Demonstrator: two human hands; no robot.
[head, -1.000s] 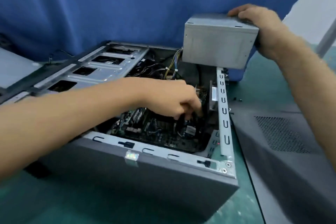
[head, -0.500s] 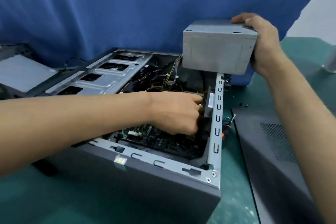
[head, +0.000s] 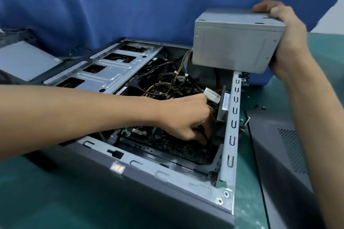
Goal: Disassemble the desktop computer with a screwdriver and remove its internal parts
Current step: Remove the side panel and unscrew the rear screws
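Observation:
An open grey computer case lies on its side on the green table. My right hand grips a grey metal power supply box lifted above the case's back right corner; its bundle of yellow and black cables still runs down into the case. Inside, near the right wall, my left hand has its fingers curled down around a black cable or plug above the motherboard. A white connector with a label shows just above its knuckles. What the fingertips pinch is hidden.
The removed dark grey side panel lies flat to the right of the case. A few small screws lie on the green table behind it. A metal drive cage spans the case's left. A blue curtain hangs behind.
My left hand has shifted right, towards the case's right wall, and the white connector has come into sight above it. My right hand keeps the power supply raised in about the same place.

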